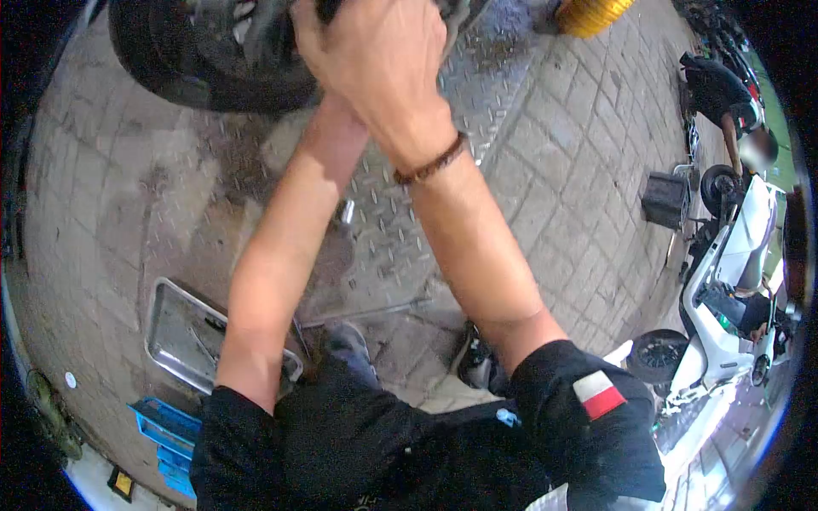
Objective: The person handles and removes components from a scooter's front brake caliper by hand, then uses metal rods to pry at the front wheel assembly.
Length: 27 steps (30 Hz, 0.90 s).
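Note:
At the top of the head view, my right hand (388, 64), with a brown bracelet (433, 162) at its wrist, is closed beside a black-tyred wheel (213, 92). Its fingers curl over something dark that I cannot make out. My left forearm (285, 230) reaches up to the same spot. There the left hand passes beneath the right one, so its fingers are hidden. Under the forearms lies a diamond-patterned metal plate (388, 226). A small shiny metal cylinder, like a socket (347, 211), is on it near my left forearm.
A metal tray (158, 328) with tools lies at lower left, near a blue plastic stool or crate (166, 426). A yellow coiled hose (592, 15) is at the top. On the right are a white scooter (724, 289), a dark crate (666, 200) and another person (716, 89).

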Motion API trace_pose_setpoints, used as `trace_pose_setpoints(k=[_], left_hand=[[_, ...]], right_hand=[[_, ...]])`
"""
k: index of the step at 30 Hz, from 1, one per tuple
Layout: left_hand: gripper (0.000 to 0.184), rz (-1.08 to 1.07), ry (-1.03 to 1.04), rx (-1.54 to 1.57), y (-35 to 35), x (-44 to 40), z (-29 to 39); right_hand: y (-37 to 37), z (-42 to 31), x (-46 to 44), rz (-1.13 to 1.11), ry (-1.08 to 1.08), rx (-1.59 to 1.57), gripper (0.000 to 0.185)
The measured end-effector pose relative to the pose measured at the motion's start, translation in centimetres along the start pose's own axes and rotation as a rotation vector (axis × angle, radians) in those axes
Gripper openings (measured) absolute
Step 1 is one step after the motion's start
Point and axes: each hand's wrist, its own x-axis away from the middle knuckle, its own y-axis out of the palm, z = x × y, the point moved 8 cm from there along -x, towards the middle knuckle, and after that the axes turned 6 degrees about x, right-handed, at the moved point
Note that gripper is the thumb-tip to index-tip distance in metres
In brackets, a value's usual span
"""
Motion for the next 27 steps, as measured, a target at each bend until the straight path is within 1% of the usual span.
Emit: trace_pose_setpoints(k=[2,4,5,7,8,9,11,12,13,15,17,19,23,25,27], left_hand=[[0.062,-0.015,-0.003,0.017,0.2,-0.3,-0.1],[0.063,-0.018,-0.002,0.024,0.2,-0.1,0.0],[0.063,-0.018,-0.003,0.029,0.2,0.0,0.0],[0.063,-0.023,-0.011,0.037,0.4,0.1,-0.1],[0.063,-0.027,-0.008,0.040,0.4,0.2,-0.2],[0.063,-0.025,-0.008,0.046,0.4,0.2,-0.1],[0.063,-0.033,-0.011,0.059,0.4,0.0,-0.2],[0.063,-0.036,-0.012,0.058,0.5,0.0,-0.2],[0.063,-0.037,-0.014,0.060,0.5,0.0,-0.2],[0.064,-0.039,-0.015,0.063,0.6,-0.1,-0.2],[0.064,-0.042,-0.015,0.069,0.7,0.2,-0.2],[0.064,-0.044,-0.014,0.070,0.7,0.1,-0.2],[0.064,-0.050,-0.019,0.076,1.0,0.2,-0.3],[0.064,-0.051,-0.018,0.077,0.9,0.3,-0.3],[0.065,-0.049,-0.017,0.078,0.9,0.4,-0.3]], right_hand=[[1.1,0.0,-0.2,-0.089,-0.011,-0.025,0.028],[-0.5,-0.7,-0.1,0.202,-0.075,0.079,0.033],[-0.7,-0.7,-0.1,0.196,-0.072,0.074,0.033],[-1.3,-0.7,-0.3,0.093,-0.093,-0.004,0.032],[-2.4,-1.2,-0.2,0.138,-0.103,-0.040,0.031],[-2.0,-1.1,-0.3,0.132,-0.108,-0.041,0.031],[-0.4,-1.1,-0.4,0.135,-0.190,-0.002,0.031],[-0.4,-1.1,0.0,0.274,-0.254,0.095,0.033],[-1.0,-1.4,0.2,0.270,-0.251,0.094,0.033],[-1.1,-0.9,-0.4,0.080,-0.142,0.105,0.032],[-1.3,-1.0,-0.4,0.105,-0.152,0.090,0.031],[-0.7,-1.5,-0.3,0.116,-0.245,0.074,0.030],[-1.1,-1.6,-0.2,0.152,-0.227,0.122,0.028],[-1.2,-1.5,-0.4,0.115,-0.220,0.065,0.026],[-0.6,-1.4,-0.2,0.094,-0.259,0.106,0.024]])
